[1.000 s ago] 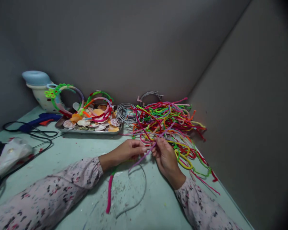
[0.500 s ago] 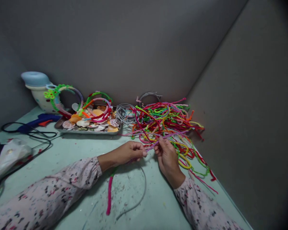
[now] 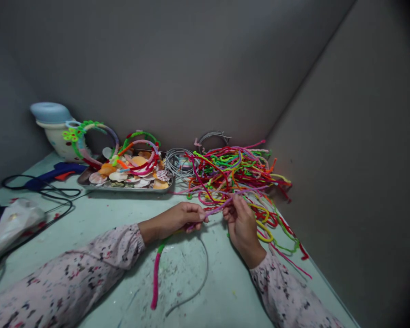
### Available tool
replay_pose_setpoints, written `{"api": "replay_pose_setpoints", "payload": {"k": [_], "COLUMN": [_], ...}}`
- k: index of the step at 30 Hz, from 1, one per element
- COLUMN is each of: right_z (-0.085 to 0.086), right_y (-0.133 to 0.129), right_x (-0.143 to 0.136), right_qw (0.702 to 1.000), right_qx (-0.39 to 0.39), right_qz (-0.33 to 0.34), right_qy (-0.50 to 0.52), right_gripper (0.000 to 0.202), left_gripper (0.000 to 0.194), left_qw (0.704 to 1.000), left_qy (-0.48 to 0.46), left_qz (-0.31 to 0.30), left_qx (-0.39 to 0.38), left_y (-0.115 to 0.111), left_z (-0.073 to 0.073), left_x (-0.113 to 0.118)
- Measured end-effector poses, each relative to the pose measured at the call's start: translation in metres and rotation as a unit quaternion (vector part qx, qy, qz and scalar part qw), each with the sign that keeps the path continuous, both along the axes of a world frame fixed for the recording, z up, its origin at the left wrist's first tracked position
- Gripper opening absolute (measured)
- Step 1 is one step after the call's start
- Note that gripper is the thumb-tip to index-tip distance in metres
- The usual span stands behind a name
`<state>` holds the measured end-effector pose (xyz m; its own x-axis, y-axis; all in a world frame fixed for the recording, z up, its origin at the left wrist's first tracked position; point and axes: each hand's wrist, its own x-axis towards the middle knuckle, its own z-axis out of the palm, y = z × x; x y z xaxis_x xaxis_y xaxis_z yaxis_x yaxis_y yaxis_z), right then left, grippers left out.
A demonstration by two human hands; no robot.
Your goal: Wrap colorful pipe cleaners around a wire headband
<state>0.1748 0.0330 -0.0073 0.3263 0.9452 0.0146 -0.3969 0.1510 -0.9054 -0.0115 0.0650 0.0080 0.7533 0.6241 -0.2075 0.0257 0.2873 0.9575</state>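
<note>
A purple pipe cleaner (image 3: 214,211) stretches between my two hands. My left hand (image 3: 187,216) is closed, pinching it and also holding a curved wire piece beneath. Below my left hand hangs that piece's wrapped end, a pink and green fuzzy section (image 3: 155,282). A bare grey wire (image 3: 205,273) curves down on the other side. My right hand (image 3: 239,225) pinches the purple pipe cleaner farther along, between thumb and fingers. Just beyond my right hand lies a tangled pile of coloured pipe cleaners (image 3: 232,168).
A metal tray (image 3: 130,192) of seashells stands at the back, with wrapped headbands (image 3: 153,159) on it. Coiled grey wire (image 3: 177,161) lies beside it. At left are a blue glue gun (image 3: 51,175) with a black cord, a lidded container (image 3: 59,139) and a plastic bag (image 3: 17,223).
My right hand has shifted slightly right and down along the purple pipe cleaner, widening the stretch between my hands. My left hand has barely moved.
</note>
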Motion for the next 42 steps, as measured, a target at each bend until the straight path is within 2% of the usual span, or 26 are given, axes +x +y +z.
{"api": "replay_pose_setpoints", "payload": {"k": [4, 6, 15, 25, 32, 38, 42], "right_z": [-0.004, -0.004, 0.001, 0.004, 0.004, 0.006, 0.006], "right_y": [-0.006, -0.008, -0.009, -0.011, -0.011, -0.015, -0.014], "right_x": [-0.006, -0.009, -0.01, -0.013, -0.013, -0.017, -0.015], "right_qw": [0.984, 0.974, 0.968, 0.96, 0.959, 0.965, 0.971], "right_qx": [-0.033, -0.041, -0.053, -0.053, -0.048, -0.045, -0.048], "right_qz": [0.149, 0.174, 0.142, 0.141, 0.148, 0.125, 0.113], "right_qy": [-0.089, -0.137, -0.2, -0.236, -0.237, -0.224, -0.207], "right_gripper": [0.028, 0.029, 0.032, 0.029, 0.03, 0.029, 0.03], "left_gripper": [0.024, 0.026, 0.026, 0.02, 0.019, 0.014, 0.024], "left_qw": [1.0, 0.999, 0.997, 0.995, 0.994, 0.993, 0.995], "left_qy": [-0.016, -0.027, -0.047, -0.015, -0.001, 0.015, 0.0], "left_qz": [0.014, 0.024, 0.058, 0.041, 0.033, 0.054, 0.045], "left_qx": [-0.01, -0.023, -0.033, 0.091, 0.099, 0.099, 0.09], "left_y": [0.0, 0.001, 0.0, -0.002, 0.0, 0.001, -0.002], "left_z": [-0.002, -0.004, -0.007, -0.009, -0.01, -0.013, -0.007], "left_x": [0.0, 0.001, 0.005, 0.005, 0.004, 0.005, 0.005]}}
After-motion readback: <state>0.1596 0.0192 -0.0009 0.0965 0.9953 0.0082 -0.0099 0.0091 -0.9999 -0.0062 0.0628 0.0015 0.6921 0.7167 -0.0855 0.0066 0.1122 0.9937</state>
